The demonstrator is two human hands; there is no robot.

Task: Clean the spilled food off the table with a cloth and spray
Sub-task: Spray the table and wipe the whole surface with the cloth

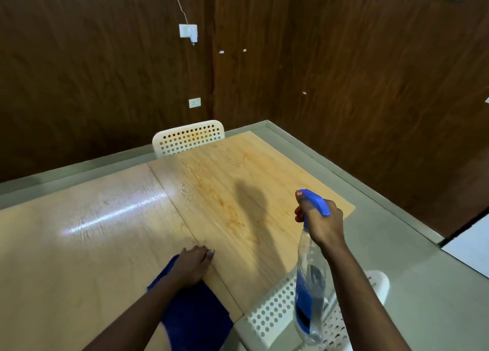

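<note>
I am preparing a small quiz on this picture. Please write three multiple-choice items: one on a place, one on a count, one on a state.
1. Where does the blue cloth lie?
A. on the table, under the left hand
B. on the far chair
C. on the floor

2. How many white perforated chairs are seen?
A. one
B. two
C. four

3. What is the right hand doing?
A. resting flat on the table
B. hanging free
C. gripping the spray bottle

Answers:
1 A, the left hand rests on the cloth at the table's near edge.
2 B, a far chair and a near chair.
3 C, its fingers curl round the blue sprayer head.
</note>
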